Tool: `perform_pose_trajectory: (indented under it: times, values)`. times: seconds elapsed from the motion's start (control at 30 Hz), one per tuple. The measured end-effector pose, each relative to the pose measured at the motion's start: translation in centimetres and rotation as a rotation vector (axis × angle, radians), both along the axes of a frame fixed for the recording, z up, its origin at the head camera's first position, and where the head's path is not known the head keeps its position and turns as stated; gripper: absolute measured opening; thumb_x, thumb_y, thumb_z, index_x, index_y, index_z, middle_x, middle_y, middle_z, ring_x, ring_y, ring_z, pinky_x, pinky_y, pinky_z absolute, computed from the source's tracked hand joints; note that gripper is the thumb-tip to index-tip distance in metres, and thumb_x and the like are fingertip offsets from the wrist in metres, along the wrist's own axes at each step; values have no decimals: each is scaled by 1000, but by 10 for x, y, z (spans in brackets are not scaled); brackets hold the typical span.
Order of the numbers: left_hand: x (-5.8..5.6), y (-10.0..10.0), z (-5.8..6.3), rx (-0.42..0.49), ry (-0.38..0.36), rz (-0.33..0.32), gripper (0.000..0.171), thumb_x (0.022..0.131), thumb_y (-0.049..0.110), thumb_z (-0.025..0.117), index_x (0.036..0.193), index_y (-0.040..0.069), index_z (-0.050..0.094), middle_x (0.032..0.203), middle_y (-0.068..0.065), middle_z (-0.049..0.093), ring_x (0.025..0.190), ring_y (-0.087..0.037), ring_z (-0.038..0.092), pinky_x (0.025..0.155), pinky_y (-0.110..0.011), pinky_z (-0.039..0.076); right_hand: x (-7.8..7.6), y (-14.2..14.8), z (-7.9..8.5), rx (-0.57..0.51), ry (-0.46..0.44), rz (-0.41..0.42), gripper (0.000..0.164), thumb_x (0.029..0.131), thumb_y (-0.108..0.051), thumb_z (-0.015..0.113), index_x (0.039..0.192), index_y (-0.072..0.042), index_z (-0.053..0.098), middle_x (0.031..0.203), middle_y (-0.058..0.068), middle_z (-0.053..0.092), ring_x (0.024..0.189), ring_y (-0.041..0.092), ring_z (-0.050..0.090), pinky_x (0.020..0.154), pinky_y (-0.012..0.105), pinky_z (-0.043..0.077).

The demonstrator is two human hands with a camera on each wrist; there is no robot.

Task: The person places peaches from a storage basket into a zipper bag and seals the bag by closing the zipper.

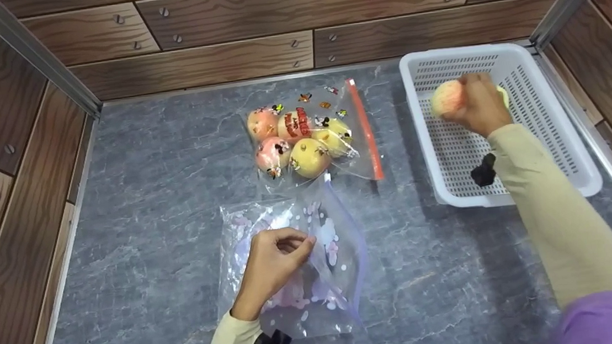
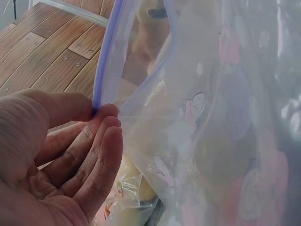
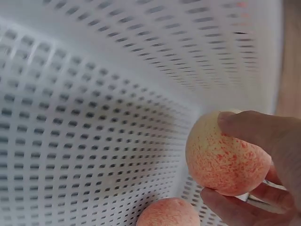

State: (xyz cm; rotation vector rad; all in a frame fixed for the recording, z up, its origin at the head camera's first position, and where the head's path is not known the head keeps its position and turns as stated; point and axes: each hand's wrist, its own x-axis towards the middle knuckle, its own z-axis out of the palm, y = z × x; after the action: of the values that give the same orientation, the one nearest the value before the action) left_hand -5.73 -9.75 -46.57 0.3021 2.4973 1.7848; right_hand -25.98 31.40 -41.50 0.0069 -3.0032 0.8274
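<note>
Over the white basket [image 1: 425, 145], my right hand [image 1: 477, 104] grips a yellow peach with red speckles [image 3: 225, 155], fingers and thumb around its sides. A second peach [image 3: 169, 214] lies lower in the basket in the right wrist view, partly cut off by the frame. My left hand [image 1: 275, 263] pinches the purple zip edge [image 2: 106, 61] of a clear printed bag [image 1: 318, 315] between thumb and fingertips. The bag lies on the grey surface beneath that hand, and its mouth looks parted in the left wrist view.
A clear bag with a red zip [image 1: 367, 133] lies beyond the purple-edged one, holding several pink and yellow fruits [image 1: 310, 158]. Wood-patterned walls [image 1: 226, 18] enclose the grey surface [image 1: 145, 236] at the back and sides. The basket stands near the right wall.
</note>
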Motion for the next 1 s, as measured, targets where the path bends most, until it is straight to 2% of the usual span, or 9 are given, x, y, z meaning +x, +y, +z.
perform_pose_trajectory:
  times: [0.17,0.33,0.43,0.57,0.73,0.87,1.0]
  values:
    - [-3,1,1,8,10,11,10,88,14,78,86,5,79,74,-1,74,64,-12,69,63,-26,60,20,1,14,-64,167,-82,73,74,-10,87,131,14,48,129,33,46,119,47,45,106,58,38]
    - [-5,2,1,1,16,24,10,88,13,78,86,4,79,74,-1,74,65,-12,68,64,-26,60,44,-12,21,-173,293,-171,71,74,-13,89,131,8,53,125,22,50,110,35,59,88,26,48]
    - [-6,3,1,11,19,24,9,88,12,78,85,4,79,74,-1,74,64,-12,69,63,-27,60,58,-26,24,-284,311,-206,71,73,-12,89,132,6,53,124,14,51,105,26,62,82,14,52]
    - [-6,5,0,29,20,21,9,88,11,77,86,3,79,73,-3,74,63,-13,70,62,-27,60,79,-45,25,-466,321,-187,70,72,-6,90,131,4,54,122,7,54,98,16,63,85,19,55]
    - [-5,6,0,41,25,43,8,87,9,77,85,2,79,73,-4,74,62,-14,69,61,-26,60,106,-73,21,-712,312,-57,64,72,5,88,128,3,59,125,9,59,96,18,66,84,24,58]
    - [-4,9,1,44,21,61,7,86,8,77,85,2,79,73,-4,74,62,-14,69,61,-26,60,128,-95,15,-895,205,32,62,72,15,82,129,6,57,128,10,57,99,22,68,79,28,61]
    - [-3,13,1,58,17,66,7,87,9,77,86,2,79,72,-3,74,61,-14,69,61,-26,60,147,-111,8,-999,46,116,64,73,18,79,132,7,55,134,12,54,108,26,66,84,34,61]
